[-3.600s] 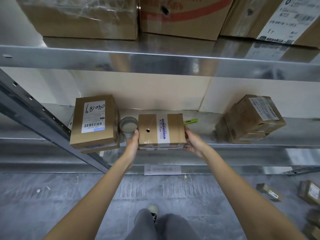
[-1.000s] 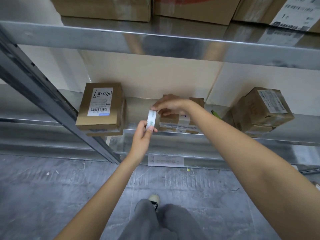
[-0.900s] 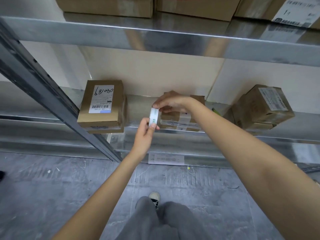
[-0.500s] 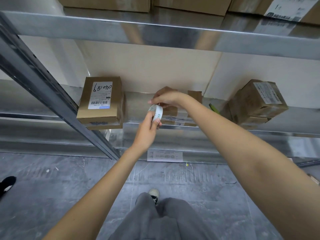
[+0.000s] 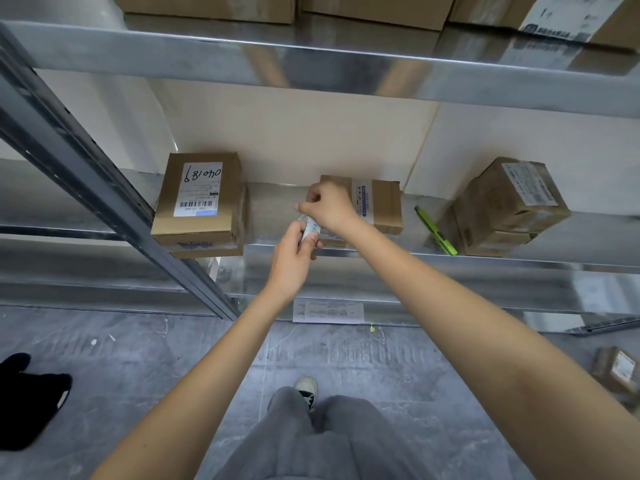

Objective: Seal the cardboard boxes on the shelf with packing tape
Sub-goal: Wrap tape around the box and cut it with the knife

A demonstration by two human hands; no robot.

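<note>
Now, hands: both meet just in front of the shelf's front edge, at its middle.
Left hand [image 5: 294, 258]: fingers curled round a small roll of packing tape [image 5: 309, 230], held edge-on so only a pale sliver shows.
Right hand [image 5: 329, 206]: fingers pinched together at the top of the roll; whether they hold a loose end of tape cannot be told.
Middle box [image 5: 377, 206]: small cardboard box with a white label, flat on the shelf [image 5: 346, 258] just behind the right hand, its near edge close to the shelf lip; its left part is hidden by the hand.
Left box [image 5: 199, 199]: labelled cardboard box with a handwritten number, stacked on another box, both jutting a little over the front edge, just beside the slanting metal upright [image 5: 104, 202].
Gap: a bare strip of shelf lies between the left box and the hands.
Right boxes [image 5: 509, 206]: tilted cardboard stack near the front edge, well apart from the middle box.
Green cutter [image 5: 436, 232]: lies between the middle box and the right boxes, its tip at the shelf lip.
Upper shelf [image 5: 311, 64]: carries larger boxes and overhangs the working space.
Floor [image 5: 138, 375]: grey concrete below, with another small box [image 5: 616, 372] at the right.
</note>
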